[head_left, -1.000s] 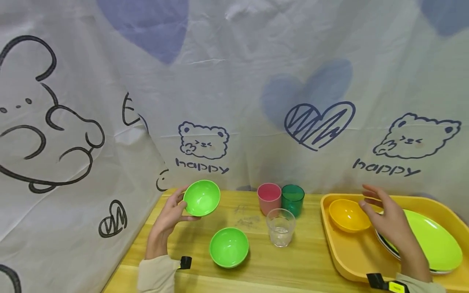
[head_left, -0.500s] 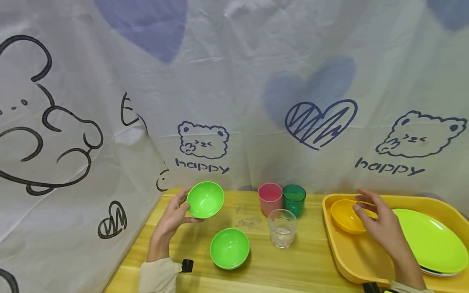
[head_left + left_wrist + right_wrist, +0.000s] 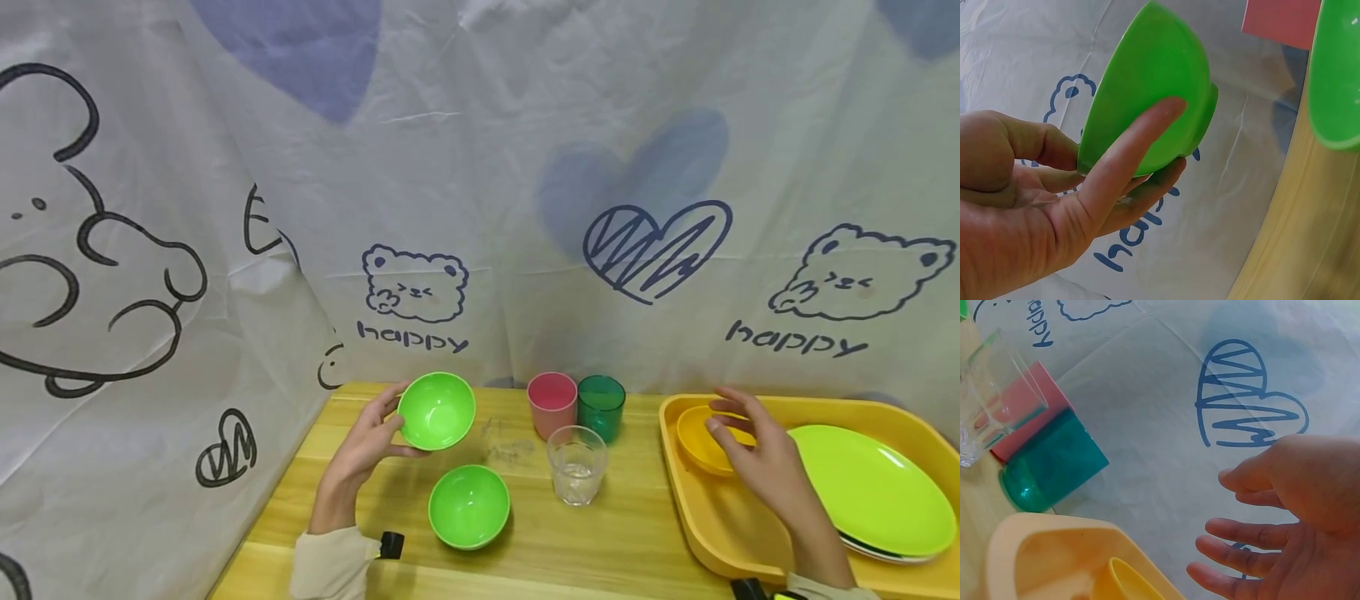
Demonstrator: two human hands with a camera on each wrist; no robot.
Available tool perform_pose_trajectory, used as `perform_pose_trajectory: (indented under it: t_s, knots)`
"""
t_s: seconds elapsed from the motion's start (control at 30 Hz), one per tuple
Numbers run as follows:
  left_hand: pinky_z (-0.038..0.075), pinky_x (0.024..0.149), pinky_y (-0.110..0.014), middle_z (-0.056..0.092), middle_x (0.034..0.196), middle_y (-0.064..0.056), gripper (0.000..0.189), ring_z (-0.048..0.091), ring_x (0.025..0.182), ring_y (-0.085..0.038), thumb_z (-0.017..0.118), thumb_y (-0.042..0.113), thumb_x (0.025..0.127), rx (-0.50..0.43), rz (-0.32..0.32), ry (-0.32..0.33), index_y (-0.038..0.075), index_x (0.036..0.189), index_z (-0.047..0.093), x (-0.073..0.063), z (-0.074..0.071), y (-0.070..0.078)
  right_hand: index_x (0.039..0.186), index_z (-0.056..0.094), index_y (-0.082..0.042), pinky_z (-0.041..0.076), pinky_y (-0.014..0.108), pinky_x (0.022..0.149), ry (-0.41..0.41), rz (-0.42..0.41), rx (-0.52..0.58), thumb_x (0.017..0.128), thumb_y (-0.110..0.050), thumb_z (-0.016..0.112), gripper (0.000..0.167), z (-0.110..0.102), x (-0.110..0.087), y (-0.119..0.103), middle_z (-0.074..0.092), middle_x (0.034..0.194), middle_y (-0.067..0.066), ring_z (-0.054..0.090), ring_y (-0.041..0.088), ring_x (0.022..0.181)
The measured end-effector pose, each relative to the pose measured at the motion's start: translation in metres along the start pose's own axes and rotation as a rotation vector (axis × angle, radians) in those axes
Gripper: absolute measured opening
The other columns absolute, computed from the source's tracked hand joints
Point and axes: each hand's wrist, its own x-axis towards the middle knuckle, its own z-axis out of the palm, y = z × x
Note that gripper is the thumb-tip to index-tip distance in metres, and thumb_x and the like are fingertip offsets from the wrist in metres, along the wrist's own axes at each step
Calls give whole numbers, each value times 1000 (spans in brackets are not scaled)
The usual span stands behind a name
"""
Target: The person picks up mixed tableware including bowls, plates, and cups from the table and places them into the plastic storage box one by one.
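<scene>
My left hand (image 3: 371,439) grips a bright green bowl (image 3: 437,411) by its side, tilted above the table; the left wrist view shows the thumb and fingers around the bowl (image 3: 1154,87). A second green bowl (image 3: 469,507) stands on the table just below it. Over the orange tray (image 3: 693,533), my right hand (image 3: 765,454) hovers with its fingers spread and holds nothing. Beneath that hand sits a yellow-orange bowl (image 3: 697,442), partly hidden by it. In the right wrist view, the fingers and palm (image 3: 1310,537) are bare.
A pink cup (image 3: 552,406) and a dark green cup (image 3: 602,408) stand side by side at the back, with a clear cup (image 3: 577,467) in front. Stacked plates, a lime one (image 3: 877,492) on top, lie in the tray's right part. A patterned cloth (image 3: 487,208) hangs behind.
My left hand has carried the green bowl slightly to the right. The right hand has shifted left over the tray, towards the yellow-orange bowl, covering more of it.
</scene>
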Motion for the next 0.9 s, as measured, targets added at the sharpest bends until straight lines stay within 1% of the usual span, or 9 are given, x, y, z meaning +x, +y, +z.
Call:
perform_pose_trajectory:
  t_s: [0.07, 0.13, 0.4, 0.67, 0.73, 0.8, 0.9]
  knots:
    - [63, 76, -50, 33, 154, -31, 61, 51, 125, -53, 34, -13, 97, -5, -2, -9, -1, 157, 31, 0, 2, 0, 144, 51, 0, 41, -2, 81, 2, -13, 11, 101, -11, 66, 47, 1, 0, -1, 64, 126, 27, 45, -22, 101]
    - [63, 76, -50, 34, 154, -31, 62, 53, 123, -51, 34, -14, 97, -7, -1, -20, -1, 157, 31, -1, 4, 0, 144, 51, 0, 41, -2, 81, 0, -18, 16, 101, -11, 66, 46, 1, 0, -2, 64, 125, 27, 44, -23, 101]
    - [63, 76, -52, 36, 155, -27, 62, 59, 116, -45, 35, -12, 96, -2, -2, -47, 3, 156, 35, 2, 10, -1, 144, 52, -3, 41, -2, 82, -16, -7, -2, 102, -16, 66, 46, 2, 0, -6, 65, 126, 24, 48, -18, 102]
    - [62, 76, -52, 38, 153, -27, 61, 60, 115, -44, 36, -11, 96, 13, 5, -75, 3, 156, 36, 3, 15, 1, 142, 52, 0, 42, -1, 84, -28, -36, 45, 102, -12, 65, 44, 7, 0, -14, 66, 124, 24, 47, -21, 103]
    - [62, 77, -53, 37, 152, -28, 61, 60, 114, -45, 36, -11, 97, 17, 7, -89, 2, 156, 35, 3, 16, 1, 142, 53, 0, 42, -1, 85, -33, -48, 50, 101, -12, 66, 44, 9, 0, -17, 66, 123, 23, 49, -19, 103]
    - [62, 78, -54, 37, 152, -28, 60, 61, 113, -45, 36, -12, 97, 15, 7, -103, 2, 156, 35, 3, 18, 0, 141, 54, -1, 42, 0, 85, -38, -58, 57, 101, -12, 66, 44, 11, 0, -18, 67, 122, 23, 54, -14, 103]
    - [61, 78, -55, 37, 151, -29, 60, 62, 112, -44, 37, -11, 97, 16, 15, -125, 1, 156, 34, 3, 20, -1, 142, 53, -3, 43, 1, 85, -54, -50, 51, 101, -13, 66, 44, 13, 1, -22, 67, 123, 21, 57, -8, 104]
